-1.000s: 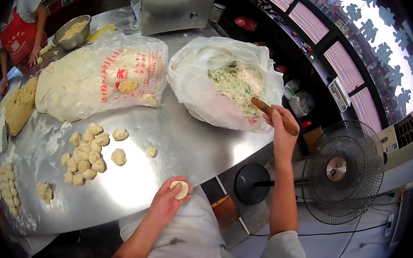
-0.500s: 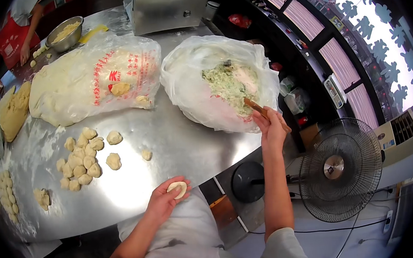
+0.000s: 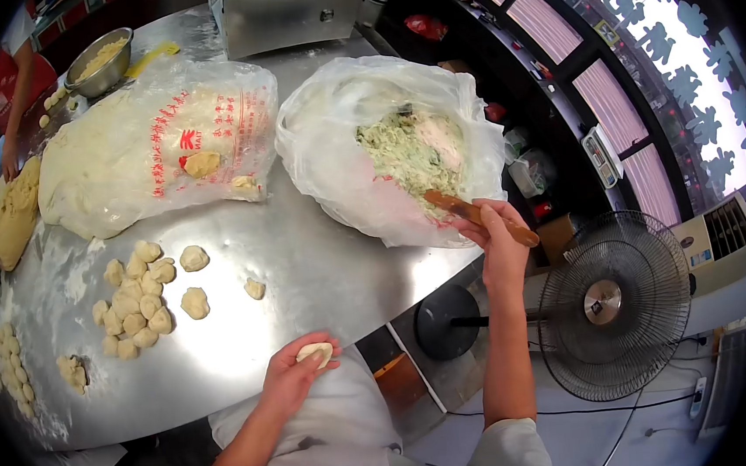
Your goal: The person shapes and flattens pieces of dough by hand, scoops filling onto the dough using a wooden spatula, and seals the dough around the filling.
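Note:
My left hand [image 3: 296, 372] holds a small flattened dough wrapper [image 3: 316, 354] in its fingers, just off the table's front edge. A brown wooden spatula [image 3: 468, 211] is gripped in my right hand [image 3: 502, 239], its tip at the lower edge of the green-and-pink filling [image 3: 411, 155]. That filling lies in a container lined with a white plastic bag [image 3: 322, 141]. To the left, a pile of dough balls [image 3: 137, 295] sits on the metal table [image 3: 323, 267], with a few single pieces beside it.
A large dough mass under printed plastic [image 3: 96, 167] lies at the back left, near a metal bowl [image 3: 120, 78]. Behind stands a steel box [image 3: 295, 16]. A floor fan [image 3: 604, 302] is at right. Another person's arm [image 3: 17, 112] reaches in at far left.
My right hand has shifted slightly right and down, and the spatula lies flatter. The dough wrapper in my left hand is more tilted. The other person's hand has moved to the yellowish dough.

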The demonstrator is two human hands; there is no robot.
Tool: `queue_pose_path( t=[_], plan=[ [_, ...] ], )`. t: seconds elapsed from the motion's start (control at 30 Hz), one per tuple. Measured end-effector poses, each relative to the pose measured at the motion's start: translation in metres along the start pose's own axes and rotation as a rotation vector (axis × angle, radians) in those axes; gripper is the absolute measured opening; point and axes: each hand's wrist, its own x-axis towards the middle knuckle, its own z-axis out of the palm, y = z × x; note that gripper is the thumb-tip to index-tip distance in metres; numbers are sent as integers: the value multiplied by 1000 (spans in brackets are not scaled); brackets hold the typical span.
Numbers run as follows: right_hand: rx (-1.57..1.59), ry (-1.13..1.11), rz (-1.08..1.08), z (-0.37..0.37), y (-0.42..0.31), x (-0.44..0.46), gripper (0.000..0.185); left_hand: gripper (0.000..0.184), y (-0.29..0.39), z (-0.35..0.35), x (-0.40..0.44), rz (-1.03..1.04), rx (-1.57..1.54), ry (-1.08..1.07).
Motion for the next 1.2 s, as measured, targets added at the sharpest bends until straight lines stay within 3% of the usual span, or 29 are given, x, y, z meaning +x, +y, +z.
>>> queue_pose_path(
  t=[0.33,0.43,0.6,0.8,1.0,1.1,1.2],
  plan=[
    [154,163,-41,27,29,-7,20,36,-4,-5,1,17,3,-37],
    [122,195,-157,41,38,-20,21,36,-5,-5,-1,21,12,-32],
    [-82,107,-272,38,36,-32,22,35,-6,-6,0,27,49,-46],
    [-73,115,-362,37,32,-35,21,35,-5,-3,-2,31,67,-37],
    [-131,101,-454,41,19,-47,20,39,8,0,1,17,-140,-19],
    [-198,71,-542,45,5,-61,20,48,27,14,2,127,-181,31],
    [-292,26,-648,51,-4,-74,22,52,72,49,9,266,-103,-66]
  ],
)
